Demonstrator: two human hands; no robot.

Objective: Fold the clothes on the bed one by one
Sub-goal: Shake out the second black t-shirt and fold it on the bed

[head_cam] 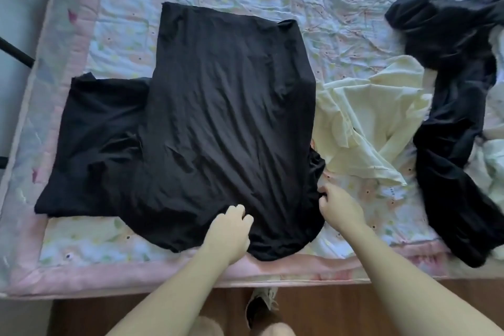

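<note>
Black cloth fills the near middle of the bed (81,43): a black t-shirt (218,117) lies flat, one sleeve out to the left. Our left hand (229,229) rests on its near hem with fingers curled into the fabric, and our right hand (339,207) pinches the shirt's right edge. Just beyond, to the right, a cream shirt (368,117) lies crumpled, touching the t-shirt, and farther right sprawls a dark garment (450,90).
</note>
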